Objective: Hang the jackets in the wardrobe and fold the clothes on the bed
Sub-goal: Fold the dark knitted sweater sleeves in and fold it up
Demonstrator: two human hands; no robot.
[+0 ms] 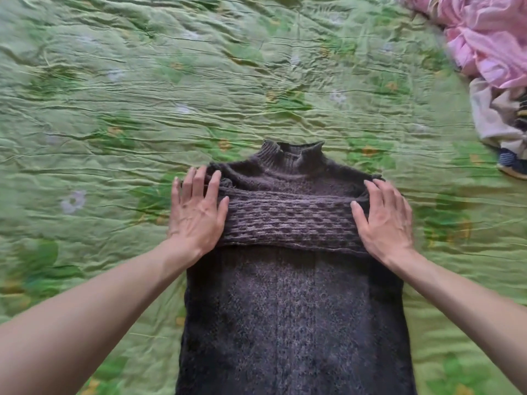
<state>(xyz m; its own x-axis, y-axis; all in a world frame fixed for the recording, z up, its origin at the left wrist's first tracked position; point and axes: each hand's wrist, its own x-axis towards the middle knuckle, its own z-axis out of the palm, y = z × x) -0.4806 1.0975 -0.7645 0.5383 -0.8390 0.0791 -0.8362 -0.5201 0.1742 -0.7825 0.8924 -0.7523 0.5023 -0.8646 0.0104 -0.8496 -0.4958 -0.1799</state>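
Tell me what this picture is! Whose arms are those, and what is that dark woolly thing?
A person wears a camera on their head, so you see their own two arms from above. The left hand and the right hand lie flat, fingers straight, on a dark sweater. Its sleeves are folded across the chest. It lies on a bed with a green cover. At the right edge sits a heap of other clothes, pink on top. Nothing is gripped; the hands only press.
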